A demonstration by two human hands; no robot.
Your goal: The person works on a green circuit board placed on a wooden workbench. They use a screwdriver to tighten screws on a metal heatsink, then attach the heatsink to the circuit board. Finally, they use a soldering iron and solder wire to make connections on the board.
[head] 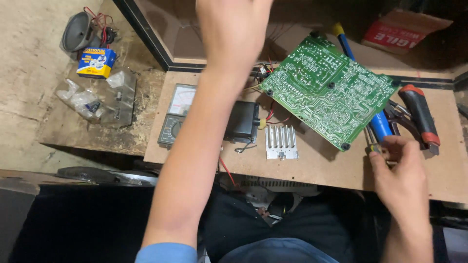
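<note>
Right hand [399,170]: the fingertips are drawn together around the lower end of a blue-handled screwdriver [379,127], pinching near where the handle meets a yellow-and-metal collar. The grip looks light, a grasp for picking up or steadying rather than driving; the tool lies flat on the board, its shaft running up and away from the fingers beneath the circuit board.

Left hand [233,29]: raised high and close to the camera, blurred, holding nothing. The fingers run out of the top of the picture, so whether they are spread or closed cannot be told. The forearm crosses over the meter and the black block below it.

Just above and left of the right fingers, a green circuit board [331,90] rests solder side up, propped at an angle, probably so its tracks can be read. Just right of those fingers lies a red-and-black handled tool [420,119]. Further left sit a finned aluminium heat sink [281,142], a black block [242,122] with red wires, and an analogue multimeter [175,117]. All rest on a wooden work board [317,168]. Well apart, far left: a small speaker [78,31], a blue-and-yellow box [96,62], clear plastic bags [80,100].
</note>
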